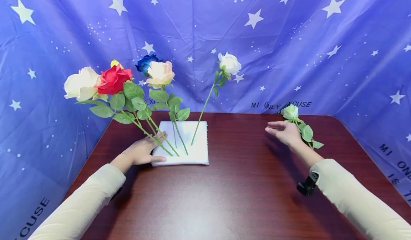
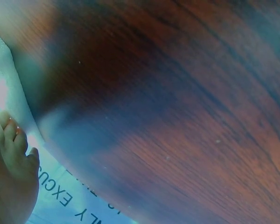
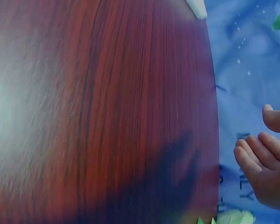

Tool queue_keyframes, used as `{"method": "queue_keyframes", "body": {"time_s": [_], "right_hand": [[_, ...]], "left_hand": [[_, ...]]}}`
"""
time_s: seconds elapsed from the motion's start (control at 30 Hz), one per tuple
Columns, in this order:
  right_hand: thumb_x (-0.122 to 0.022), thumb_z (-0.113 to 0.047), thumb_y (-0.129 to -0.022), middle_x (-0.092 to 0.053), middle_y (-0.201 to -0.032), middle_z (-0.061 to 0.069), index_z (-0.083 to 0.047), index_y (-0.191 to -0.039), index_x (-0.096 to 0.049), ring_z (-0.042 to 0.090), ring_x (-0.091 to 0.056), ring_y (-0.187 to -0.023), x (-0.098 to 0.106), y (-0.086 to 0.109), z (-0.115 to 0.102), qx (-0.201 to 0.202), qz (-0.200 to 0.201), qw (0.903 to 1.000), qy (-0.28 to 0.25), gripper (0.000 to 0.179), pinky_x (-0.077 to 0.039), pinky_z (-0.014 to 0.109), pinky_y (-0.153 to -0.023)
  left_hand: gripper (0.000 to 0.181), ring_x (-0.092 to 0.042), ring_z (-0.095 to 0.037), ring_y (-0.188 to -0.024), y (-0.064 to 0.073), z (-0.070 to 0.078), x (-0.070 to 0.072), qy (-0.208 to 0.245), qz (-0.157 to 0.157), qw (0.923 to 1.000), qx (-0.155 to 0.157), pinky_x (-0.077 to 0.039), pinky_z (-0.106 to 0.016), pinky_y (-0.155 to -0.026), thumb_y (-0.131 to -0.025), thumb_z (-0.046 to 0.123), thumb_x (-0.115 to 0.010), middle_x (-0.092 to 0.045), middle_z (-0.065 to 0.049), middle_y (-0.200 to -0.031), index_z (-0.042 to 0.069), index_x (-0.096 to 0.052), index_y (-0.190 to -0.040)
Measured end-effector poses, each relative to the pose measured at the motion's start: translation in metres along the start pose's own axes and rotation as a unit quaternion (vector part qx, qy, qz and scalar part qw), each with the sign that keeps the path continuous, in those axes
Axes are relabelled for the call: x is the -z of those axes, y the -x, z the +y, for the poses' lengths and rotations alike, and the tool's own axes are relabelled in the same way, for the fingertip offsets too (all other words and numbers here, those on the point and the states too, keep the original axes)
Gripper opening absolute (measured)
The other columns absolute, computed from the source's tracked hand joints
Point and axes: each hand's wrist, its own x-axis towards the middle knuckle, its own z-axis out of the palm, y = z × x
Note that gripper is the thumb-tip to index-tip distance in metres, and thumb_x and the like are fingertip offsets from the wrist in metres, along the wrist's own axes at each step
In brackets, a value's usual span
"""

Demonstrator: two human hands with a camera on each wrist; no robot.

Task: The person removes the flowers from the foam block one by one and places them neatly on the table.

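Note:
A white foam block (image 1: 199, 154) lies on the table with several artificial roses stuck into it. My left hand (image 1: 140, 151) rests on its left edge, thumb and fingers stretched over the top around the stems. Leaning left are a cream rose (image 1: 81, 84) and a red rose (image 1: 115, 79), with a yellow bloom (image 1: 115, 63) partly hidden behind. A pale pink rose (image 1: 161, 73) overlaps a blue rose (image 1: 146, 64). One white rose (image 1: 229, 64) tilts right. My right hand (image 1: 287, 133), fingers loosely extended and holding nothing, hovers beside a greenish-white rose (image 1: 290, 112) at the table's right.
The dark reddish wood table (image 1: 224, 197) ends against a blue star-printed cloth (image 1: 199, 26) hanging at the back and sides. A black device (image 1: 308, 184) is strapped at the right wrist, below the sleeve (image 1: 350, 186).

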Motion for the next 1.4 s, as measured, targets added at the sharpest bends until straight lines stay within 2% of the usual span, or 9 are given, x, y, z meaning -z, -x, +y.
{"method": "queue_keyframes", "body": {"time_s": [0.27, 0.47, 0.63, 0.87, 1.03, 1.13, 1.27, 1.4], "right_hand": [[-0.070, -0.033, -0.087, -0.066, -0.121, 0.019, -0.003, -0.124, -0.064, -0.022, -0.053, -0.074, -0.025, -0.004, -0.014, 0.002, -0.024, 0.9984, -0.052, 0.048, -0.049, 0.008, -0.069], [-0.072, -0.030, -0.086, -0.067, -0.119, 0.016, -0.004, -0.122, -0.066, -0.021, -0.056, -0.075, -0.050, -0.014, -0.037, 0.018, -0.031, 0.9950, -0.093, 0.045, -0.049, 0.006, -0.069], [-0.072, -0.027, -0.086, -0.067, -0.122, 0.016, -0.004, -0.123, -0.066, -0.012, -0.062, -0.084, -0.070, -0.024, -0.056, 0.048, -0.046, 0.9875, -0.143, 0.044, -0.051, 0.008, -0.072], [-0.072, -0.024, -0.087, -0.065, -0.126, 0.015, -0.004, -0.126, -0.063, -0.007, -0.064, -0.092, -0.091, -0.028, -0.077, 0.045, -0.089, 0.9727, -0.209, 0.045, -0.051, 0.010, -0.080], [-0.072, -0.019, -0.086, -0.065, -0.124, 0.016, -0.003, -0.125, -0.063, -0.008, -0.065, -0.091, -0.103, -0.029, -0.090, 0.038, -0.118, 0.9568, -0.263, 0.044, -0.052, 0.014, -0.085], [-0.070, -0.011, -0.087, -0.061, -0.126, 0.024, 0.003, -0.127, -0.060, -0.004, -0.068, -0.089, -0.110, -0.031, -0.098, 0.039, -0.133, 0.9355, -0.325, 0.043, -0.054, 0.026, -0.094], [-0.063, 0.000, -0.089, -0.054, -0.130, 0.032, 0.012, -0.129, -0.054, 0.001, -0.070, -0.089, -0.121, -0.034, -0.108, 0.040, -0.154, 0.9045, -0.396, 0.043, -0.047, 0.043, -0.102], [-0.059, 0.003, -0.091, -0.050, -0.131, 0.035, 0.015, -0.131, -0.050, 0.008, -0.071, -0.096, -0.131, -0.035, -0.118, 0.039, -0.169, 0.8837, -0.435, 0.042, -0.044, 0.048, -0.105]], "left_hand": [[0.092, -0.038, -0.036, -0.141, -0.002, 0.008, -0.007, 0.002, -0.014, 0.9999, -0.007, -0.035, -0.051, -0.113, -0.083, 0.059, -0.062, -0.033, -0.016, -0.156, 0.006, -0.030, -0.151], [0.093, -0.037, -0.036, -0.141, -0.001, 0.007, -0.009, -0.006, -0.020, 0.9998, 0.001, -0.033, -0.051, -0.115, -0.083, 0.061, -0.061, -0.032, -0.015, -0.157, 0.007, -0.030, -0.151], [0.093, -0.035, -0.037, -0.142, -0.001, 0.006, -0.005, -0.003, -0.023, 0.9997, 0.005, -0.030, -0.052, -0.116, -0.082, 0.061, -0.061, -0.031, -0.014, -0.157, 0.007, -0.029, -0.151], [0.093, -0.036, -0.038, -0.141, 0.001, 0.005, -0.004, -0.009, -0.023, 0.9997, 0.005, -0.032, -0.052, -0.115, -0.083, 0.060, -0.061, -0.032, -0.016, -0.156, 0.006, -0.029, -0.151], [0.092, -0.037, -0.038, -0.141, 0.001, 0.002, -0.004, -0.014, -0.017, 0.9997, 0.004, -0.032, -0.052, -0.115, -0.083, 0.059, -0.062, -0.033, -0.015, -0.156, 0.006, -0.029, -0.151], [0.092, -0.037, -0.039, -0.141, 0.000, 0.001, -0.003, -0.011, -0.009, 0.9999, 0.003, -0.032, -0.052, -0.115, -0.083, 0.058, -0.062, -0.033, -0.015, -0.156, 0.006, -0.029, -0.151], [0.092, -0.037, -0.038, -0.141, -0.002, -0.001, -0.002, -0.006, -0.005, 1.0000, 0.001, -0.031, -0.052, -0.115, -0.083, 0.057, -0.063, -0.033, -0.015, -0.156, 0.006, -0.029, -0.151], [0.093, -0.034, -0.035, -0.143, -0.003, -0.003, 0.000, 0.000, -0.011, 0.9999, 0.001, -0.027, -0.051, -0.118, -0.082, 0.057, -0.064, -0.030, -0.013, -0.158, 0.007, -0.028, -0.152]]}}
